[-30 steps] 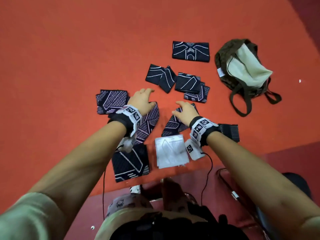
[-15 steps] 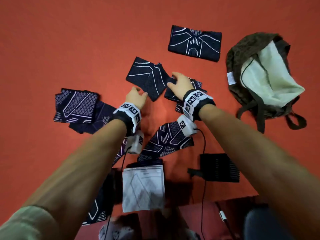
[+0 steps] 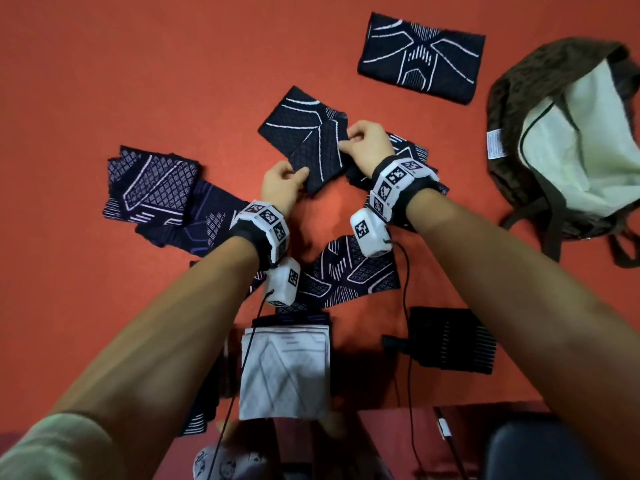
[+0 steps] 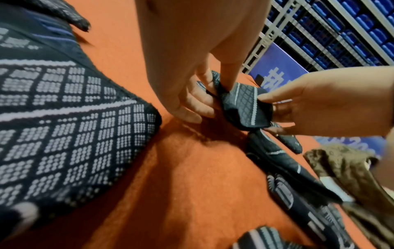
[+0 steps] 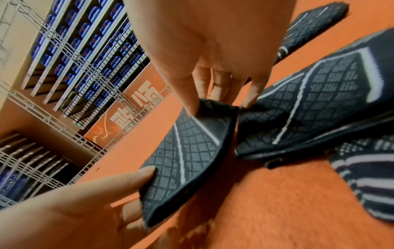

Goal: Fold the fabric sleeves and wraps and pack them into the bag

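Hands: left hand (image 3: 282,181) pinches the near corner of a dark patterned sleeve (image 3: 304,140), thumb on top; right hand (image 3: 363,143) pinches the opposite edge of the same piece. Sleeve partly lifted off the orange carpet (image 3: 138,64), one end resting on it; fold appears under way, not finished.

Bag (image 3: 561,140): brown, pale lining, mouth open, lying at the far right, well apart from the held sleeve. No fabric visible inside, so packing looks not yet begun.

Other fabric pieces, all on the carpet:
- folded rectangle (image 3: 420,62), far side, near the bag; looks done.
- stack under the right wrist (image 3: 408,150), partly hidden.
- two overlapping pieces (image 3: 156,188) at left, flat, seemingly folded.
- long piece (image 3: 349,271) between the forearms, unfolded.
- white piece (image 3: 284,372) and black ribbed piece (image 3: 450,341), nearest the person.

Estimate: folding partway through; several pieces and all bagging remain.
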The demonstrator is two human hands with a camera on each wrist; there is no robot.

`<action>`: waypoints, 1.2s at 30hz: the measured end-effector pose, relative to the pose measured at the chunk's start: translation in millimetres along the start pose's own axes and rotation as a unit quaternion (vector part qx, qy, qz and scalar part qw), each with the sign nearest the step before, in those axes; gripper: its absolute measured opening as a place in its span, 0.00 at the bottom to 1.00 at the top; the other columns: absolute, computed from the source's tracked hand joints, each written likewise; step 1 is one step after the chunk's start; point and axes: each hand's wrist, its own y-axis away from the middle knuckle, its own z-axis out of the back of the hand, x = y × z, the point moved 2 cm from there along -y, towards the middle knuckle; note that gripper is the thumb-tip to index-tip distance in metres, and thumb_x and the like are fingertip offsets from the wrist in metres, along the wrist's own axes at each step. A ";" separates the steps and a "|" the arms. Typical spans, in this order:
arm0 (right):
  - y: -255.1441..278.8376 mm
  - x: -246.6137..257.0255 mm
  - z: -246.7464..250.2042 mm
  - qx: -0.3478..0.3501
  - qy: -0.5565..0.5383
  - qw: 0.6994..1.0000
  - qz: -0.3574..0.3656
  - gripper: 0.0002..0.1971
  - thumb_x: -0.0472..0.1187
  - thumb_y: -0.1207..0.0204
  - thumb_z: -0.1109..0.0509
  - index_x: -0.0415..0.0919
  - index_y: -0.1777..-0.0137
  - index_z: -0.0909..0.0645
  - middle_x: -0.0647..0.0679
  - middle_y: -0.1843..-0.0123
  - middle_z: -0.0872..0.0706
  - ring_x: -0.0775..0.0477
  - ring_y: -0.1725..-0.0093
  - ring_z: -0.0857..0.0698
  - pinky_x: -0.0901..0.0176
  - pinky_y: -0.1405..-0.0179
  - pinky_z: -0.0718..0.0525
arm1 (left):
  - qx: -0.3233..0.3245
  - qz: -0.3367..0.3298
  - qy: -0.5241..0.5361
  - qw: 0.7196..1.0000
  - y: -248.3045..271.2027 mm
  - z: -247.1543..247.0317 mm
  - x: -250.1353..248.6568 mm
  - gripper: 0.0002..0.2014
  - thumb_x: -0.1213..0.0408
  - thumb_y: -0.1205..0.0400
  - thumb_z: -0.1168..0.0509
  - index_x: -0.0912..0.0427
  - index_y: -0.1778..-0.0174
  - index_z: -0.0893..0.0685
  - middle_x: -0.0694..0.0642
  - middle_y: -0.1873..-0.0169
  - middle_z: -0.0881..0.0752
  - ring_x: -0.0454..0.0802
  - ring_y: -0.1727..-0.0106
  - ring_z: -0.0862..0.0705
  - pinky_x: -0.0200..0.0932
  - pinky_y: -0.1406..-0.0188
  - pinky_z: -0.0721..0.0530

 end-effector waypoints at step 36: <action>303.3 188.7 -19.4 0.075 -0.259 0.951 0.153 0.18 0.22 0.25 0.35 0.40 0.39 0.20 0.39 0.51 0.20 0.47 0.52 0.16 0.65 0.52 0.15 | 0.208 0.004 0.029 0.978 192.7 252.5 -100.6 0.17 0.51 0.23 0.29 0.63 0.51 0.12 0.61 0.56 0.10 0.55 0.58 0.12 0.48 0.53 0.13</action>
